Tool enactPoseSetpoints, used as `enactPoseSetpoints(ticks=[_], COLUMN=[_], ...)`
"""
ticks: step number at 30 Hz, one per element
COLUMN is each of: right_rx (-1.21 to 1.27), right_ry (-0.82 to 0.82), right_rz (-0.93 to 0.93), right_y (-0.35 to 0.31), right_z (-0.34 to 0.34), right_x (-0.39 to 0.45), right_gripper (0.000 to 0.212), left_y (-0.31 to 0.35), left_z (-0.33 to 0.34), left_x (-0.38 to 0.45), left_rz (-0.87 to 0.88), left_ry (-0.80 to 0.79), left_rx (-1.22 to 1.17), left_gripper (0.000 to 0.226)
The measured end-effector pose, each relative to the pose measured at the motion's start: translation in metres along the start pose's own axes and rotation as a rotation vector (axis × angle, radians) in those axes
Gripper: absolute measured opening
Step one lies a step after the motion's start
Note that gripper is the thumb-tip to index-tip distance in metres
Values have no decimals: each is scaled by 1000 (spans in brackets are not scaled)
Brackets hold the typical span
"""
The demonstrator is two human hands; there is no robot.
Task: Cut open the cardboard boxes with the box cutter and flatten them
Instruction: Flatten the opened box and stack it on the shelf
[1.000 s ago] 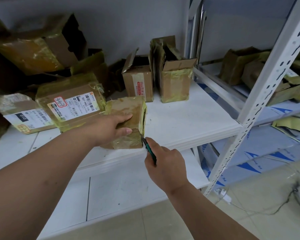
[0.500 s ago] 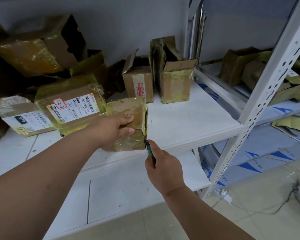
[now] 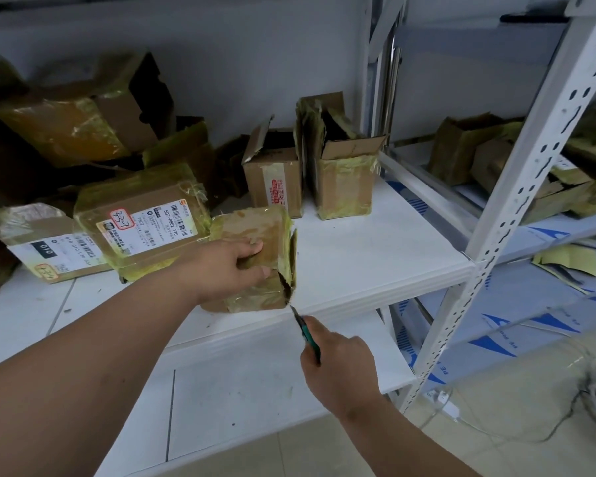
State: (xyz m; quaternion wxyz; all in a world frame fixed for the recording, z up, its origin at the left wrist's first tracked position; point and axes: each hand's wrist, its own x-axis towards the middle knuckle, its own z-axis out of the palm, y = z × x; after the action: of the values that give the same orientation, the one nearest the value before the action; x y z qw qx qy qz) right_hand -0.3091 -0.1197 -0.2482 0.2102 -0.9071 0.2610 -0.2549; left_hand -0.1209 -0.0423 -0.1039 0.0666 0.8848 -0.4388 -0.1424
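On the white shelf [image 3: 375, 249]: a small taped box [image 3: 255, 235] sits near the front edge, its right side split open along the seam.
Left hand [image 3: 227, 266]: fingers curled over the box's top, thumb on its front face, holding it.
Right hand [image 3: 338, 366]: closed round a green box cutter [image 3: 307, 333].
Blade tip: at the box's lower right corner, seemingly touching.
Behind: labelled box [image 3: 141, 222], two opened boxes [image 3: 310, 173].
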Motion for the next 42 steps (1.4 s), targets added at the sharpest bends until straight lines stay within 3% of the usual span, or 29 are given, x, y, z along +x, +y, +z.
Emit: enactPoseSetpoints(ticks=[4,8,11,13,15,20,24,28,31,33,37,40,42], right_rx=[94,139,184,168,104,-81,-303,-519,-247,-73,159,116,87], right_ry=[53,47,-60,-110,-182,-292,-293,-278,-87,-149,-275,-401,-382], right_rz=[25,92,174,221,258,237,172,63,-12,-18,97,127,132], right_y=[16,15,9,7,5,-2,-4,2,-3,-12,-19,-25,-30], right_z=[-5,-24,-45,-53,-53,-42,-42,-40,-32,-28,-32,-37,-32], right_x=[0,26,47,61,77,106,126,131,123,115,104,105,104], right_gripper=[47,50,52,52,52,65,45,39,40,49,40,44,43], left_y=[20,32,20,1,-24,-65,-62,-52,-51,-50,-46,-39,-35], left_z=[9,16,0,-14,-20,-10,6,13,14,14,12,15,19], left_x=[2,7,-2,-11,-17,-28,-32,-34,-33,-32,-31,-27,-24], left_rz=[-140,-176,-47,22,14,97,84,43,33,29,-10,-43,-55], left_ry=[128,200,93,-5,-21,121,200,251,292,296,268,277,272], left_rx=[26,75,-28,-3,57,125,190,318,313,322,319,324,367], left_gripper=[88,83,65,67,71,60,61,74,67,66,69,71,75])
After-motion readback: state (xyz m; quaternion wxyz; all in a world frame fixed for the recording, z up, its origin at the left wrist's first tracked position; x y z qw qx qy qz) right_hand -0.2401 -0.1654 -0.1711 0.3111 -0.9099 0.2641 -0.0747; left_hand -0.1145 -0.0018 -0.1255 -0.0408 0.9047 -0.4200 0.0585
